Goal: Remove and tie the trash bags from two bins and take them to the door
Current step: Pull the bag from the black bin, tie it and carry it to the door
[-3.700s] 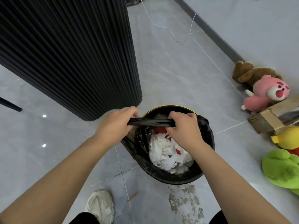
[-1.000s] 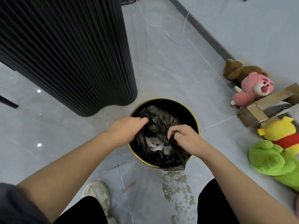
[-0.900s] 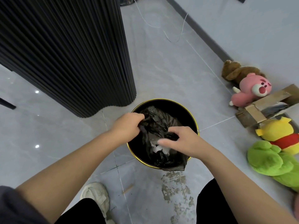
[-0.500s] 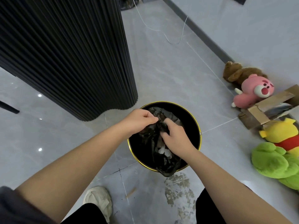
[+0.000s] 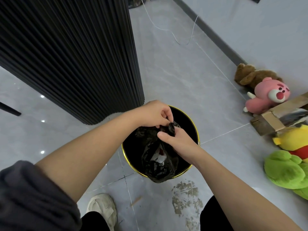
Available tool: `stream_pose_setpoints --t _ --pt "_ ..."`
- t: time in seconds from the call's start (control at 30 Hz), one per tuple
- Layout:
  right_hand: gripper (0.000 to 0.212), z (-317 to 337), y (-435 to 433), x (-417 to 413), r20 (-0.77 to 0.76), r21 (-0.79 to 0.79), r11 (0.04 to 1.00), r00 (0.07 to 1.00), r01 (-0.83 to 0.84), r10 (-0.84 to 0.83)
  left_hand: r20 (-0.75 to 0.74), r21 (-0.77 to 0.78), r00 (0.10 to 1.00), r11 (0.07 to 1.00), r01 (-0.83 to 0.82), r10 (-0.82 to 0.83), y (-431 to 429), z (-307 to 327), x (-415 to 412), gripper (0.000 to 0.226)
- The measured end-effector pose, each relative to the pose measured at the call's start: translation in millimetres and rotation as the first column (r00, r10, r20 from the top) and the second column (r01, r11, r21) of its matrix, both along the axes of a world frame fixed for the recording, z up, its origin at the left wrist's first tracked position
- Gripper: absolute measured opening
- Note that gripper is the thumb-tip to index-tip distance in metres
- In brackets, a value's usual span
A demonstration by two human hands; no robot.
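A round black bin with a gold rim (image 5: 195,129) stands on the grey tile floor just in front of me. Inside it hangs a black trash bag (image 5: 158,165), lifted off the rim and bunched at the top, with white and red paper waste showing through a gap. Directly above the bin, my left hand (image 5: 154,115) pinches the gathered neck of the bag from the left. My right hand (image 5: 177,140) grips the same neck from the right, and the two hands touch each other. The bag's lower end droops over the bin's near edge.
A tall black ribbed column (image 5: 70,52) rises close to the bin's left. Plush toys, brown (image 5: 253,75), pink (image 5: 270,97), yellow (image 5: 293,139) and green (image 5: 286,170), lie with a cardboard box (image 5: 273,117) along the right wall. A white cable (image 5: 181,39) trails on the floor. My shoe (image 5: 103,209) is below.
The bag's mouth was stretched over the bin rim; both hands have since pulled it off, gathered it inward and drawn it into a narrow bunch held between them.
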State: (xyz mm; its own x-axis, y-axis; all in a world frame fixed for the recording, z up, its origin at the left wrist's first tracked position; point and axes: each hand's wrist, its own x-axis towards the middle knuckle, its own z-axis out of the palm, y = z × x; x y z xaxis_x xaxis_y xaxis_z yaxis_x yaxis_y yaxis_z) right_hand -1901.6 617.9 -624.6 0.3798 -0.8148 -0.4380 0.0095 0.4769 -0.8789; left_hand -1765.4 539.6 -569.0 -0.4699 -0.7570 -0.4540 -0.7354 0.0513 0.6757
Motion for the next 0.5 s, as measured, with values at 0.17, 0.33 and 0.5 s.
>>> stream_pose_setpoints --t 0.17,0.33,0.5 --pt "0.016 -0.1 4.0 3.7 -0.169 -0.106 0.991 0.981 0.08 -0.097 -0.077 0.011 0.948 0.952 -0.307 0.307 -2.7 -13.9 36.5 0.022" --pt "0.02 3.1 5.9 5.2 -0.205 -0.085 0.993 0.973 0.088 -0.104 0.328 -0.021 0.805 0.856 -0.516 0.494 44.7 -57.4 89.3 0.049" --pt "0.016 9.3 6.0 4.4 -0.203 -0.047 0.989 0.968 0.14 -0.146 0.137 0.364 0.823 0.745 -0.56 0.551 77.2 -66.0 92.7 0.015"
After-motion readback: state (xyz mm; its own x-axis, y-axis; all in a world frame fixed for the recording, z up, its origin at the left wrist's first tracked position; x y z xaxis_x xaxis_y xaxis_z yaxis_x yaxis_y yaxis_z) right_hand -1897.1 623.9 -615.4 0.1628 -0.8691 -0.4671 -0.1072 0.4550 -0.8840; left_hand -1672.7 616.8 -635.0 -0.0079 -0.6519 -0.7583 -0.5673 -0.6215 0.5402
